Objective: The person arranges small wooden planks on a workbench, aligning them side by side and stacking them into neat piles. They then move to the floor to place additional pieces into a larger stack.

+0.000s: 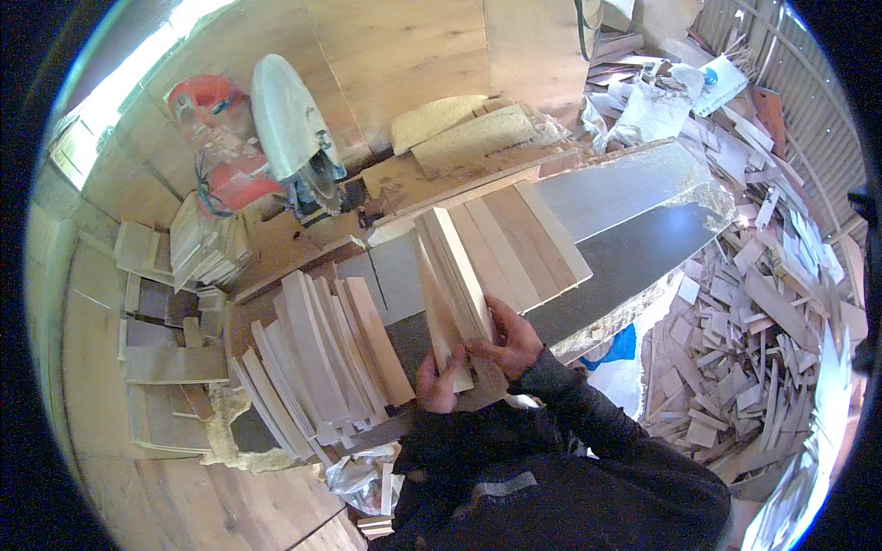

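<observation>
Wood slats (452, 275), held between left hand (439, 380) and right hand (511, 342), both part-curled; flat row (522, 246) laid out; upright stack (314, 349) remaining; handling apparently midway.

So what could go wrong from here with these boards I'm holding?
The boards between your left hand and right hand look loose, so one might slip out. The row of wood pieces on your left seems to lean, and a knock could tip it. Beyond, what looks like a saw blade shows below its guard; reaching there could risk a cut.
</observation>
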